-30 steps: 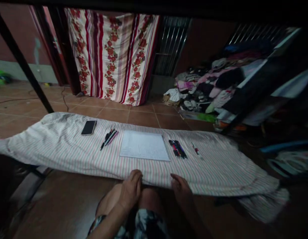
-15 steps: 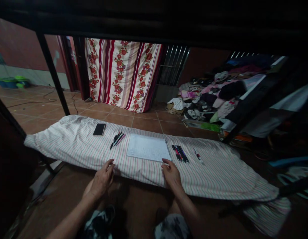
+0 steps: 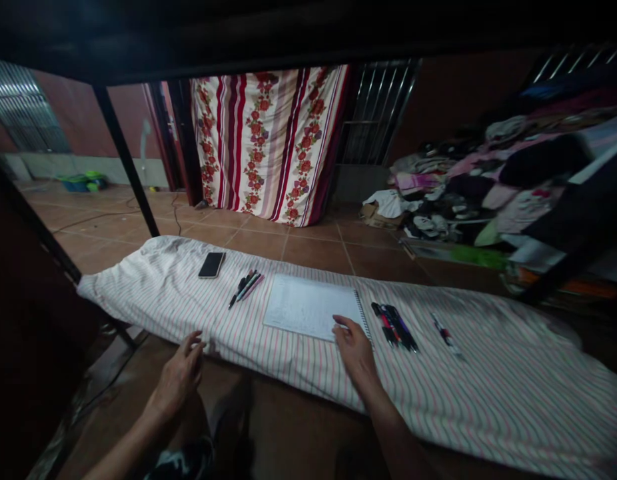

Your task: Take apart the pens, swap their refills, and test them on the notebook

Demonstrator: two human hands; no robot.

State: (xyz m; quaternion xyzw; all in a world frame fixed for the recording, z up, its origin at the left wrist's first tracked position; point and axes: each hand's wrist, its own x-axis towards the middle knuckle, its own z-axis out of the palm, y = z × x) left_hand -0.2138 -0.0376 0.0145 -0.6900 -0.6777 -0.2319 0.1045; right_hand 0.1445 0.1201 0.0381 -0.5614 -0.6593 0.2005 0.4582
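Note:
A spiral-bound notebook (image 3: 303, 303) lies on the striped cloth (image 3: 308, 363), its coil on the right side. Over the notebook's lower right corner is my right hand (image 3: 354, 345), fingers a little bent and apart, holding nothing; whether it touches the paper I cannot tell. My left hand (image 3: 181, 367) hovers at the cloth's near edge, empty, with loosely curled, separated fingers. Left of the notebook lie several pens (image 3: 246, 287), and beyond them a dark-screened phone (image 3: 211, 265). To its right sits a bunch of pens (image 3: 394, 327), with a single white-and-dark marker (image 3: 446, 337) farther right.
Dark metal posts (image 3: 126, 160) frame the cloth-covered surface, and a dark beam (image 3: 288, 40) runs overhead. Past the tiled floor (image 3: 268, 240) hangs a floral striped curtain (image 3: 261, 147). A big heap of clothes (image 3: 468, 180) fills the back right.
My right hand has moved up over the notebook's corner. My left hand has shifted left, away from the notebook. The view has turned, and the objects on the cloth keep their layout.

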